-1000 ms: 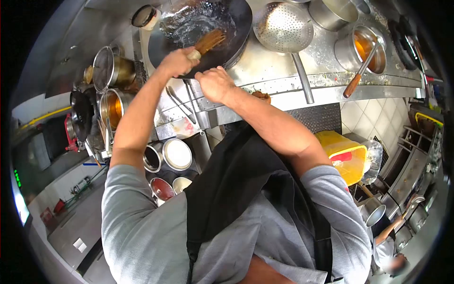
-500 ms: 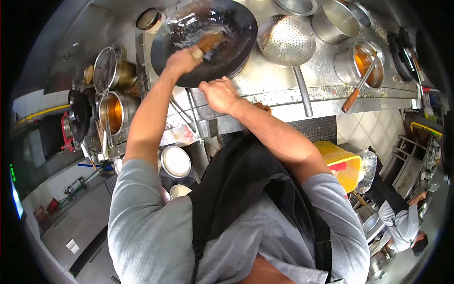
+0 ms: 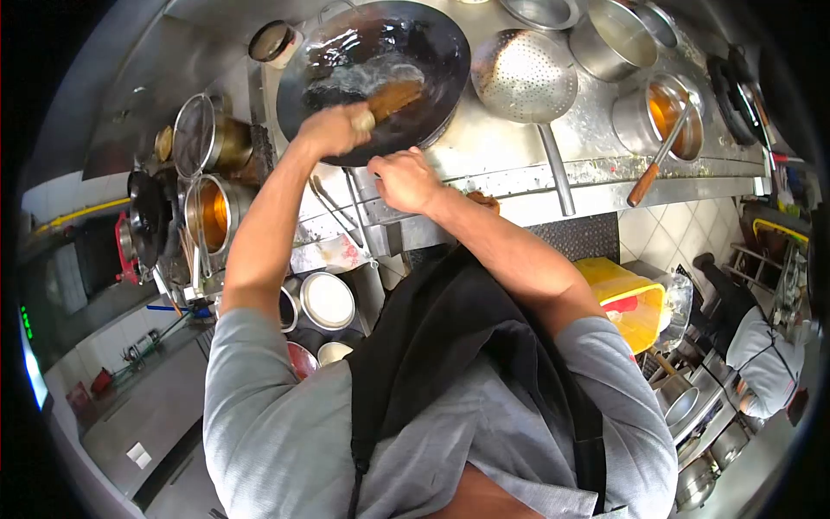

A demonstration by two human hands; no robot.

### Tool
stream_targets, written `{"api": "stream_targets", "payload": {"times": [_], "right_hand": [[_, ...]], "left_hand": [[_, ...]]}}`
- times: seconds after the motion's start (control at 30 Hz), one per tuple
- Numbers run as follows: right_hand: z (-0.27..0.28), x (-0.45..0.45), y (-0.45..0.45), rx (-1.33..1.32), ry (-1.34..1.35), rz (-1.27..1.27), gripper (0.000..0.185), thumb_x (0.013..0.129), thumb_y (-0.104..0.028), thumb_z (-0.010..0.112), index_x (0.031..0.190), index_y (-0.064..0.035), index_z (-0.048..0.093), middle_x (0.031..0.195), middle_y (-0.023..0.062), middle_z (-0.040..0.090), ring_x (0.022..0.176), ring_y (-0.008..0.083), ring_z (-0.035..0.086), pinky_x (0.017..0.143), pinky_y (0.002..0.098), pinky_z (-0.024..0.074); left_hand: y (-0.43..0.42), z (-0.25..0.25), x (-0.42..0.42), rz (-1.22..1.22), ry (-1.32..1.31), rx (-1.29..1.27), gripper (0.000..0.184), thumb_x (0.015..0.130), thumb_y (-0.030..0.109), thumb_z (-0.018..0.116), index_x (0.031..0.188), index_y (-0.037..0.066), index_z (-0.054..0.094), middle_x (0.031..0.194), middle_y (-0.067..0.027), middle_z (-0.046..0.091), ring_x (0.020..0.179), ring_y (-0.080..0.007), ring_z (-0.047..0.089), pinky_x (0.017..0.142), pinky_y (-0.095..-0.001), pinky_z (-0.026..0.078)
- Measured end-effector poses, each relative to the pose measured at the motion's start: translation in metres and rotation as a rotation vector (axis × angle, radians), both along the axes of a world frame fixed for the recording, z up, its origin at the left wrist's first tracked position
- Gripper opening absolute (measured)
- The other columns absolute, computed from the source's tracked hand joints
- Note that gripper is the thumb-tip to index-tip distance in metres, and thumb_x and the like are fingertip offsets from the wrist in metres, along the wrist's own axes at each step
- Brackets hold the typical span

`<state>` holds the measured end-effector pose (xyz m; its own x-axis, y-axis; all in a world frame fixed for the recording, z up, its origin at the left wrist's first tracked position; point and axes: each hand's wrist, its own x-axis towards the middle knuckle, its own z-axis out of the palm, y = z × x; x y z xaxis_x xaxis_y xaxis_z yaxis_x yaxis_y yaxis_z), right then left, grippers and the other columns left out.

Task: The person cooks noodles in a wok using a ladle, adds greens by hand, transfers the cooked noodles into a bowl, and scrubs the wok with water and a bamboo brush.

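My left hand [image 3: 335, 130] is closed around the pale end of a wok brush [image 3: 393, 99] with brown bristles. The bristles press on the wet inner surface of a large dark wok [image 3: 437, 52], where whitish water shows. At the wok's near edge, my right hand [image 3: 405, 180] is closed with its fingers curled at the rim; the exact grip is partly hidden. Below the wok, close to my right hand, tongs [image 3: 333, 206] and a metal utensil lie along the counter front. A perforated strainer ladle [image 3: 526, 76] rests to the right of the wok.
On the right stand a steel pot [image 3: 612, 39] and a pot of orange liquid [image 3: 629, 121] with a wooden-handled ladle [image 3: 644, 183] across it. More pots [image 3: 203, 147] stand at the left. A yellow bin [image 3: 635, 303] is below right; another person [image 3: 765, 350] works farther off.
The brush and my left hand have shifted slightly toward me and to the right inside the wok. My right hand stays at the near rim. The other person has changed position.
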<state>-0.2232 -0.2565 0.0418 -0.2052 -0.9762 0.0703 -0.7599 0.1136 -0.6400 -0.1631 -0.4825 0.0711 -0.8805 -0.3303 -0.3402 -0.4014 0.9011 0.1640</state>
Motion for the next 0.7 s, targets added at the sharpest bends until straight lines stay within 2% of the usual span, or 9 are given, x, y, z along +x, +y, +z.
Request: {"api": "stream_targets", "payload": {"times": [0.07, 0.17, 0.27, 0.33, 0.37, 0.47, 0.57, 0.6, 0.7], "right_hand": [[-0.001, 0.003, -0.001, -0.015, -0.023, -0.030, 0.017, 0.085, -0.016, 0.067, 0.101, -0.0097, 0.067, 0.098, 0.0126, 0.074, 0.098, 0.0346, 0.070, 0.088, 0.0503, 0.0464], [0.002, 0.001, 0.003, -0.101, -0.026, -0.044, 0.015, 0.084, -0.016, 0.063, 0.094, -0.0063, 0.067, 0.089, 0.0161, 0.073, 0.090, 0.0361, 0.071, 0.086, 0.0509, 0.0470], [-0.002, 0.000, 0.002, -0.118, -0.004, -0.048, 0.015, 0.083, -0.016, 0.064, 0.093, -0.0062, 0.067, 0.087, 0.0157, 0.073, 0.088, 0.0358, 0.071, 0.085, 0.0507, 0.0471], [-0.002, 0.000, 0.004, -0.135, -0.001, -0.073, 0.014, 0.082, -0.016, 0.064, 0.092, -0.0063, 0.067, 0.086, 0.0153, 0.073, 0.087, 0.0353, 0.071, 0.084, 0.0504, 0.0471], [-0.001, 0.001, 0.005, -0.148, 0.000, -0.083, 0.014, 0.082, -0.016, 0.064, 0.091, -0.0064, 0.067, 0.085, 0.0150, 0.073, 0.086, 0.0350, 0.071, 0.083, 0.0503, 0.0471], [0.001, 0.001, 0.004, -0.149, -0.003, -0.052, 0.012, 0.082, -0.017, 0.064, 0.088, -0.0068, 0.067, 0.085, 0.0147, 0.073, 0.086, 0.0343, 0.072, 0.083, 0.0491, 0.0473], [0.002, 0.007, -0.001, -0.149, -0.008, -0.094, 0.011, 0.082, -0.017, 0.064, 0.088, -0.0071, 0.067, 0.082, 0.0150, 0.073, 0.084, 0.0356, 0.072, 0.083, 0.0490, 0.0476], [0.001, 0.007, -0.002, -0.153, -0.014, -0.092, 0.011, 0.082, -0.016, 0.064, 0.087, -0.0069, 0.067, 0.082, 0.0150, 0.073, 0.084, 0.0358, 0.072, 0.083, 0.0492, 0.0475], [-0.001, 0.003, 0.003, -0.138, -0.012, -0.077, 0.011, 0.082, -0.015, 0.064, 0.088, -0.0064, 0.067, 0.081, 0.0157, 0.073, 0.086, 0.0361, 0.071, 0.084, 0.0497, 0.0473]], "left_hand": [[-0.017, 0.006, -0.040, 0.280, -0.036, 0.151, 0.081, 0.082, 0.044, 0.080, 0.153, 0.016, 0.052, 0.088, -0.0111, 0.074, 0.063, -0.0194, 0.067, 0.057, -0.0331, 0.055], [-0.008, -0.018, -0.076, 0.509, 0.291, 0.466, 0.081, 0.083, 0.041, 0.079, 0.154, 0.016, 0.051, 0.076, -0.0045, 0.068, 0.047, -0.0124, 0.054, 0.042, -0.0286, 0.044], [0.029, 0.008, -0.063, 0.394, 0.138, 0.579, 0.079, 0.082, 0.037, 0.079, 0.154, 0.016, 0.052, 0.086, -0.0049, 0.071, 0.061, -0.0126, 0.061, 0.052, -0.0290, 0.051], [0.038, 0.014, -0.031, 0.173, 0.191, 0.607, 0.080, 0.082, 0.037, 0.079, 0.153, 0.014, 0.052, 0.099, -0.0077, 0.073, 0.079, -0.0164, 0.068, 0.074, -0.0307, 0.057], [0.045, 0.042, -0.018, 0.187, 0.017, 0.575, 0.081, 0.081, 0.037, 0.080, 0.154, 0.016, 0.051, 0.110, -0.0115, 0.075, 0.096, -0.0210, 0.071, 0.093, -0.0324, 0.054], [0.041, 0.049, 0.002, -0.017, -0.065, 0.065, 0.076, 0.080, 0.038, 0.080, 0.151, 0.028, 0.055, 0.115, -0.0156, 0.076, 0.099, -0.0305, 0.074, 0.090, -0.0389, 0.055], [-0.003, 0.006, -0.049, 0.141, -0.131, 0.007, 0.076, 0.084, 0.042, 0.073, 0.155, 0.028, 0.048, 0.105, -0.0164, 0.076, 0.096, -0.0368, 0.074, 0.084, -0.0479, 0.056], [-0.019, -0.027, -0.058, 0.237, 0.066, -0.034, 0.077, 0.085, 0.040, 0.073, 0.156, 0.023, 0.047, 0.092, -0.0134, 0.077, 0.076, -0.0320, 0.073, 0.067, -0.0456, 0.056], [0.002, -0.012, -0.075, 0.340, 0.067, 0.279, 0.082, 0.084, 0.039, 0.076, 0.156, 0.017, 0.047, 0.078, -0.0084, 0.072, 0.049, -0.0192, 0.059, 0.047, -0.0353, 0.048]]}}
